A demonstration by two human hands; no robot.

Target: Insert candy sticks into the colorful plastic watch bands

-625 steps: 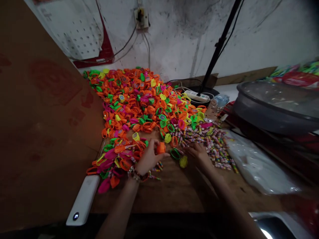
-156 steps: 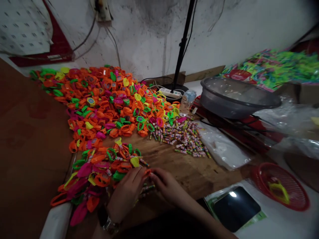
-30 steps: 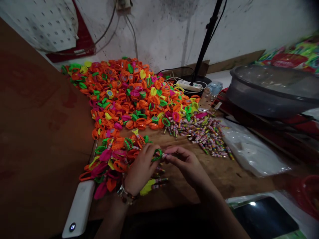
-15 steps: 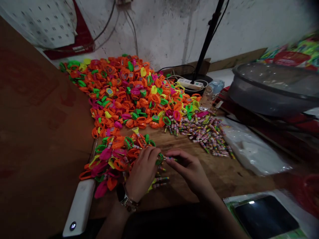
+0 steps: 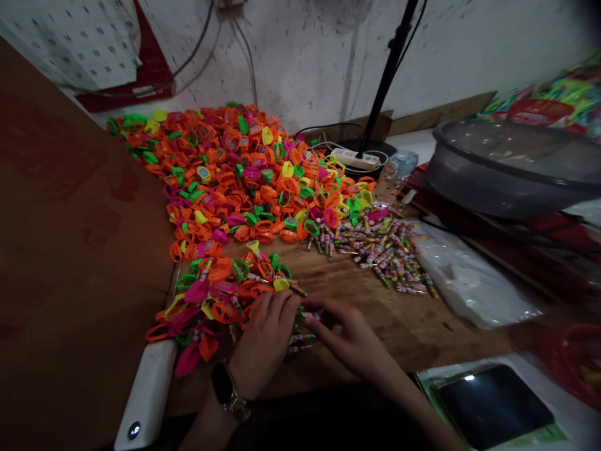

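Observation:
My left hand (image 5: 270,335), with a dark watch and a bracelet on its wrist, is closed on a green toy watch (image 5: 298,318), which its fingers partly cover. Touching that toy from the right, my right hand (image 5: 350,338) pinches a small patterned candy tube (image 5: 312,317). Around my left hand lies a small heap of orange, pink, green and yellow toy watches (image 5: 225,288), some with tubes in them. Behind it spreads a larger heap of toy watches (image 5: 244,169). Loose candy tubes (image 5: 389,250) are piled to the right.
A white power bank (image 5: 148,394) stands by the cardboard (image 5: 70,250) at left. At right are a clear plastic bag (image 5: 469,282), a grey basin (image 5: 507,169), a dark-screened device (image 5: 495,404) and a red container (image 5: 570,360). A power strip (image 5: 355,158) lies near a black pole (image 5: 387,75).
Both hands have moved slightly down towards me with the green toy watch and tube. A yellow toy watch and a tube behind my left hand now show. The whole view has shifted a little.

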